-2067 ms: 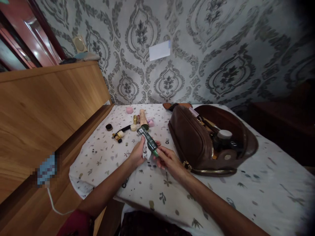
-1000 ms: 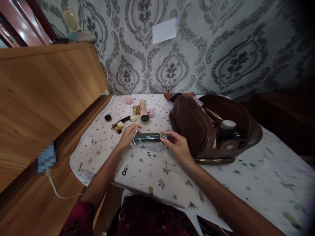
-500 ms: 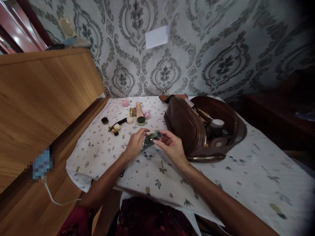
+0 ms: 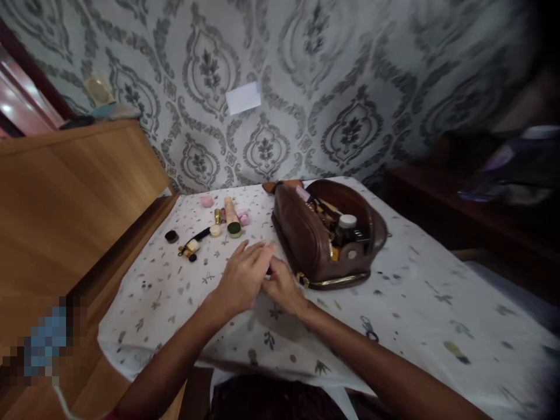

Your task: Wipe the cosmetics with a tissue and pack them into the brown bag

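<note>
Above the table's near middle, my left hand (image 4: 245,275) and my right hand (image 4: 284,287) are pressed together, fingers overlapping. Between them a small glassy container is almost wholly covered; only a dark sliver of it shows near the right fingertips. My left hand lies over the top with bent fingers, and my right hand closes in from the side. Just right of them stands a brown leather bag (image 4: 301,233), unzipped, with a white-capped dark bottle (image 4: 347,223) and other items inside.
Left of the bag lie a beige tube with a green cap (image 4: 231,216), a gold lipstick-like tube (image 4: 217,216), a pink item (image 4: 206,201), a round dark lid (image 4: 171,236) and several small cosmetics. A patterned white cloth (image 4: 175,315) covers the table. A wooden panel (image 4: 79,192) borders the left.
My hands have come together over the small glassy container, which showed plainly between my fingers before. The camera view has turned to the right, so the bag and cosmetics appear further left.
</note>
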Tool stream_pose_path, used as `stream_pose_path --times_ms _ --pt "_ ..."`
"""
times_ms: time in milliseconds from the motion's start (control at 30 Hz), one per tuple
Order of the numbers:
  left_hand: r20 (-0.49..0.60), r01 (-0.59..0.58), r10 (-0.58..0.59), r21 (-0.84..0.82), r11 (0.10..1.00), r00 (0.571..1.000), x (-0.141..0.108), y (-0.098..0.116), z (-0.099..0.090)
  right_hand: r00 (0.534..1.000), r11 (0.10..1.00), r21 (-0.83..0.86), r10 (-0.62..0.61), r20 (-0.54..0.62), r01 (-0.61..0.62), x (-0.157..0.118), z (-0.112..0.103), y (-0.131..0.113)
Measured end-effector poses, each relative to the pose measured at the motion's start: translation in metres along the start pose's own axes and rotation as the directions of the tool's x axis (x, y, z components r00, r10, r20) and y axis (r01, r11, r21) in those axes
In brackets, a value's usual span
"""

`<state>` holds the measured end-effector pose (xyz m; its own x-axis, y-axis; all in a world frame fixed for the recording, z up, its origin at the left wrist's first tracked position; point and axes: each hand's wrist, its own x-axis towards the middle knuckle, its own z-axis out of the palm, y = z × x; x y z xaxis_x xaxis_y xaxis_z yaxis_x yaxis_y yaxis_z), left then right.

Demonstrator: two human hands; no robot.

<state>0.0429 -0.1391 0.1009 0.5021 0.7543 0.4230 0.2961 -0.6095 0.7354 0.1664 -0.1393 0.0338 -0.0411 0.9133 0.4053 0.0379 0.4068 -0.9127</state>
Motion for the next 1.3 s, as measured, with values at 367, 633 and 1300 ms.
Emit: stream_pose_path --times_ms 367,633,1300 --pt "0.03 -0.142 0.142 0.399 0.906 0.989 0.054 0.016 -0.018 0.996 0.998 0.019 -0.053 0.066 0.052 -0.021 -0.072 -0.086" --pt "0.46 -0.514 0.248 0.649 0.562 0.852 0.092 0.046 0.031 0.879 0.965 -0.135 -0.261 -0.399 0.226 -0.037 -0.188 -0.154" --pt "0.363 -0.511 0.366 0.69 0.513 0.857 0.076 0.031 0.045 0.987 0.767 -0.621 -0.123 0.106 0.163 0.076 -0.187 -0.1"
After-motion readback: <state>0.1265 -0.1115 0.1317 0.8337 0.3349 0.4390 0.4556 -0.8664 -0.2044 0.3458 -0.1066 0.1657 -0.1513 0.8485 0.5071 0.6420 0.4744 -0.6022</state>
